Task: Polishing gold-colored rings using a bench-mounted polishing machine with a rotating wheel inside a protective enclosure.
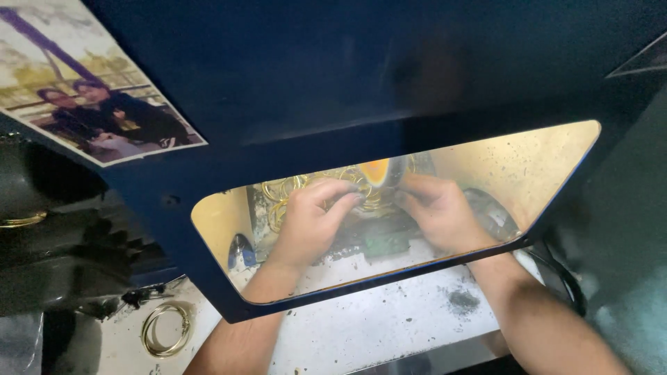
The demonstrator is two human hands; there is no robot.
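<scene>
Through the window of a dark blue hood [361,83] I see both my hands under a warm light. My left hand [309,222] and my right hand [441,212] are closed together on a thin gold ring [375,198], pressed against a spinning polishing wheel [381,170] that glows orange. A heap of gold rings [288,191] lies behind my left hand. What my fingertips pinch is partly hidden by the fingers.
Several gold rings [167,330] lie on the dusty white bench [389,326] at the lower left, outside the hood. A printed photo [83,90] is stuck on the hood's upper left. Dark machinery [55,229] stands at the left, and a black cable [566,278] runs at the right.
</scene>
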